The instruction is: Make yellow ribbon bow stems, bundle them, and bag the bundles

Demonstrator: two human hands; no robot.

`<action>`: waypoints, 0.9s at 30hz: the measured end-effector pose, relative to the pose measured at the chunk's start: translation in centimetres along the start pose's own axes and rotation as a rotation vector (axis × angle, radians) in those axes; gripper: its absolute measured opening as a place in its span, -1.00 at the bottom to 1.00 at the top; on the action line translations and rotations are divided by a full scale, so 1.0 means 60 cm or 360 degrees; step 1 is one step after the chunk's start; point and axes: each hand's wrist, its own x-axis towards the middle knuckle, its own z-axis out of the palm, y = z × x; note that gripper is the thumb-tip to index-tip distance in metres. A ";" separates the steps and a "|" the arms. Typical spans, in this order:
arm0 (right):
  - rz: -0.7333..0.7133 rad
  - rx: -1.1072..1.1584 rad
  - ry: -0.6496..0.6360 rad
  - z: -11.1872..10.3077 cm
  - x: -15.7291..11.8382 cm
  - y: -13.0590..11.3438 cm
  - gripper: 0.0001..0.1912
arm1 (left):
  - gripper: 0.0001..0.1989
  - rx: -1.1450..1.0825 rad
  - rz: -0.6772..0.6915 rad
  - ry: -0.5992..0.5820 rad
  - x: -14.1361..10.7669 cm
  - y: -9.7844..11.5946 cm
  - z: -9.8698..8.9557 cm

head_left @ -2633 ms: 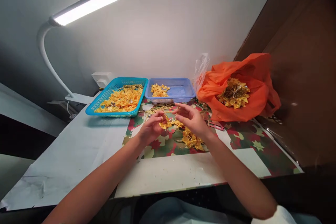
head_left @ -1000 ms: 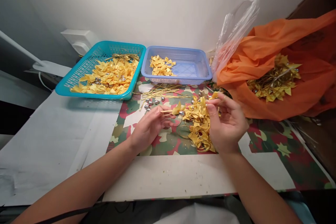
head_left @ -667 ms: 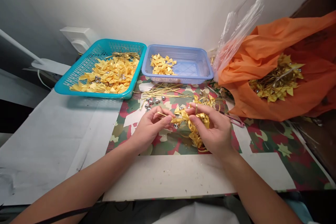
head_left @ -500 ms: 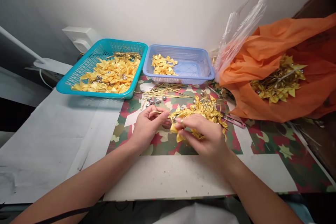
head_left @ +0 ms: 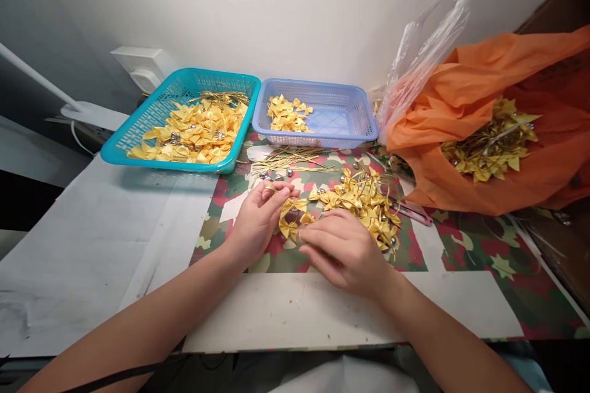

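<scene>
My left hand (head_left: 255, 221) is closed in a pinch, with a bit of gold twist tie (head_left: 270, 186) showing between thumb and fingers. Yellow ribbon bows (head_left: 291, 221) hang just right of its fingertips, a silver bell among them. Across from it, my right hand (head_left: 348, 249) has its fingers drawn together, their tips beside the lower bow; what they grip is hidden. A heap of yellow ribbon bows (head_left: 364, 202) with gold stems and small bells lies right behind my right hand. Loose silver bells (head_left: 279, 177) and gold twist ties (head_left: 295, 159) lie beyond my left hand.
A teal basket (head_left: 124, 153) holds many yellow bows, bells and ties. Beside it stands a blue basket (head_left: 318, 135) with some bows. An orange bag (head_left: 433, 116) with finished-looking bunches sits at right. Pink-handled scissors or snips (head_left: 415, 214) lie by the heap.
My right hand has shifted slightly down and left, its fingers straighter. The bows between my hands have moved left and now hang apart from the heap. My left hand stays nearly in place.
</scene>
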 end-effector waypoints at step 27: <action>0.0697 0.0200 0.0547 0.000 0.006 0.004 -0.87 | -0.83 0.1058 0.1175 -0.0292 -0.023 -0.014 -0.013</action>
